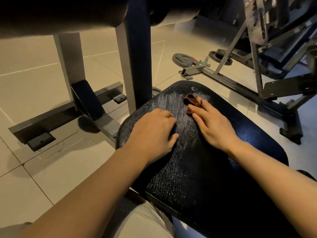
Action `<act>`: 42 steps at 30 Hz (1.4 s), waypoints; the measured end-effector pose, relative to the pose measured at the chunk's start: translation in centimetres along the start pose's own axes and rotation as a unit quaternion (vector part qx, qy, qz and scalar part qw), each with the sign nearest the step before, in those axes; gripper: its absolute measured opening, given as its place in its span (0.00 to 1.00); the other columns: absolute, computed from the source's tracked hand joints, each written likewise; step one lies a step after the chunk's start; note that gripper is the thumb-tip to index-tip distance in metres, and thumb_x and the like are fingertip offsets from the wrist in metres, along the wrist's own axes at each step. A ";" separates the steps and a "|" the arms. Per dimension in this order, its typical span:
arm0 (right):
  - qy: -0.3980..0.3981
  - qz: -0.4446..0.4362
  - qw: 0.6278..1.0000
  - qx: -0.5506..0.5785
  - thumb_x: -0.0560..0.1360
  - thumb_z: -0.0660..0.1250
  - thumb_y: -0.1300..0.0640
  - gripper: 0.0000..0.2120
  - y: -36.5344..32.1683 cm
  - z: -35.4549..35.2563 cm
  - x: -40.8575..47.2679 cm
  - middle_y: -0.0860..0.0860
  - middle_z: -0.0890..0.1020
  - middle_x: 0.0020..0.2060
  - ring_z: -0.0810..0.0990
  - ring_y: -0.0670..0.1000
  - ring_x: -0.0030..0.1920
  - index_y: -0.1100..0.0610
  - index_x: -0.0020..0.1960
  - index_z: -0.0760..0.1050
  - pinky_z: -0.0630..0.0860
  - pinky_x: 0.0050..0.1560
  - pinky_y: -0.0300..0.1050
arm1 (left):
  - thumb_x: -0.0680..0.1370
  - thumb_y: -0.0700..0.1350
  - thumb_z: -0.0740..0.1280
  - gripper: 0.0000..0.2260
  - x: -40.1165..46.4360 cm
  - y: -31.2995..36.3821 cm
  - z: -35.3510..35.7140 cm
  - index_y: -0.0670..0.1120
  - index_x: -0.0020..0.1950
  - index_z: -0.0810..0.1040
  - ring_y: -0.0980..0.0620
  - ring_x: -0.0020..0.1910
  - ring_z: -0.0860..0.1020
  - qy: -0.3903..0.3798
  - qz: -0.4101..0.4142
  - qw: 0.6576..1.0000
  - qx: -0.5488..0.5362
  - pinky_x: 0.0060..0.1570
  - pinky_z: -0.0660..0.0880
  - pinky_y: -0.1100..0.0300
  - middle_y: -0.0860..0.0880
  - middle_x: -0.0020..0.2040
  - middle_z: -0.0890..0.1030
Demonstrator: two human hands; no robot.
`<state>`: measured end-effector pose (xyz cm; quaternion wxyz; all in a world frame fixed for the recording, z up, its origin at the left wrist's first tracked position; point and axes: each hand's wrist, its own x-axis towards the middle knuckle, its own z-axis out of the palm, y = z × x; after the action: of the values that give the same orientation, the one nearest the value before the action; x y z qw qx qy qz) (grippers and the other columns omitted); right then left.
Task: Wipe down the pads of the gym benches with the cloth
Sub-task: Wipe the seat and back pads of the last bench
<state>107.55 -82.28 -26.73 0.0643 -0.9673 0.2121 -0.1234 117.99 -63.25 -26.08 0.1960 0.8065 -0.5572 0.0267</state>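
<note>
I can read no brand or writing on anything here; the only mark is a small red spot on the weight plate (185, 59) lying flat on the floor beyond the pad. My right hand (214, 125) lies on the black seat pad (197, 177) with its fingers stretched out straight, pressing down on a small crumpled brown cloth (190, 100) near the pad's far end. My left hand (154, 134) rests on the pad's left side, fingers curled under; whether they hold anything I cannot tell. Between my hands the cracked vinyl shows pale, streaky scuffing. A dark upright post (137, 66) rises just beyond the pad's far left edge, under another dark cushion (60, 12) overhead. A grey steel bench frame (65, 114) stands to the left, and another machine's frame (257, 78) to the right, all on beige floor tiles (34, 83) in dim light.
</note>
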 end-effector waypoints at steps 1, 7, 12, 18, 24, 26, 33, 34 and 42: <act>-0.004 0.022 1.000 -0.010 0.83 0.54 0.48 0.20 0.9 -0.1 1.3 0.51 0.61 0.76 0.60 0.54 0.75 0.48 0.74 0.67 0.61 0.72 0.50 | 0.79 0.56 0.61 0.18 0.0 0.0 0.0 0.49 0.65 0.75 0.52 0.64 0.69 0.000 0.001 1.000 -0.002 0.65 0.67 0.56 0.53 0.65 0.74; 0.015 0.126 0.992 -0.019 0.84 0.53 0.51 0.20 2.9 0.2 8.1 0.58 0.68 0.70 0.67 0.60 0.68 0.55 0.72 0.69 0.64 0.67 0.49 | 0.79 0.56 0.61 0.18 -0.4 0.0 0.0 0.49 0.65 0.75 0.53 0.65 0.68 0.004 0.002 1.000 -0.003 0.65 0.67 0.56 0.53 0.65 0.74; 0.006 0.045 0.999 -0.004 0.83 0.55 0.50 0.19 0.5 0.9 4.7 0.54 0.66 0.74 0.63 0.57 0.74 0.52 0.72 0.70 0.64 0.71 0.54 | 0.79 0.57 0.62 0.18 -0.2 -0.4 -0.1 0.50 0.65 0.75 0.52 0.65 0.68 0.008 -0.009 1.000 -0.011 0.64 0.68 0.55 0.54 0.65 0.74; -0.018 -0.021 0.999 0.020 0.82 0.55 0.50 0.20 2.2 0.3 3.8 0.50 0.62 0.76 0.63 0.53 0.74 0.47 0.73 0.68 0.63 0.72 0.50 | 0.79 0.57 0.61 0.18 0.0 -0.8 -0.2 0.51 0.66 0.74 0.54 0.66 0.67 0.013 -0.018 1.000 -0.013 0.65 0.67 0.57 0.55 0.66 0.72; -0.005 0.104 0.995 -0.010 0.84 0.53 0.51 0.19 2.8 0.5 10.8 0.56 0.67 0.71 0.67 0.59 0.70 0.51 0.73 0.68 0.65 0.66 0.49 | 0.79 0.57 0.61 0.19 -0.1 -0.9 -0.5 0.51 0.66 0.74 0.53 0.66 0.67 0.009 -0.023 1.000 -0.005 0.65 0.67 0.57 0.55 0.66 0.73; -0.004 0.086 0.996 -0.005 0.84 0.53 0.50 0.19 1.5 0.7 9.9 0.55 0.66 0.72 0.66 0.57 0.71 0.51 0.73 0.68 0.65 0.67 0.50 | 0.79 0.57 0.61 0.19 0.0 -1.0 -0.6 0.51 0.66 0.74 0.53 0.66 0.67 0.007 -0.025 1.000 -0.003 0.65 0.67 0.56 0.54 0.66 0.73; -0.027 -0.073 0.996 0.053 0.82 0.57 0.52 0.20 0.5 0.8 5.1 0.49 0.60 0.77 0.61 0.53 0.75 0.46 0.73 0.67 0.62 0.73 0.53 | 0.79 0.57 0.61 0.19 0.0 -1.1 -0.5 0.51 0.67 0.73 0.54 0.67 0.67 0.011 -0.031 0.999 -0.013 0.65 0.68 0.56 0.55 0.67 0.72; -0.031 -0.057 0.996 0.053 0.82 0.57 0.52 0.19 1.3 0.6 6.2 0.49 0.60 0.77 0.62 0.54 0.74 0.46 0.73 0.68 0.62 0.73 0.53 | 0.79 0.57 0.61 0.19 -0.1 -1.1 -0.5 0.51 0.67 0.73 0.54 0.67 0.67 0.013 -0.031 0.999 -0.016 0.65 0.67 0.56 0.55 0.67 0.72; 0.005 0.075 0.997 0.030 0.83 0.56 0.55 0.18 0.9 1.2 12.1 0.54 0.66 0.73 0.67 0.58 0.70 0.52 0.71 0.71 0.64 0.68 0.48 | 0.80 0.57 0.60 0.19 -0.5 -1.0 -0.8 0.51 0.68 0.72 0.54 0.67 0.66 0.011 -0.026 1.000 -0.005 0.66 0.66 0.57 0.54 0.68 0.71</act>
<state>118.12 -88.21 -25.49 0.1013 -0.9456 0.2806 -0.1297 118.88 -62.23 -25.80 0.2068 0.8194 -0.5340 0.0273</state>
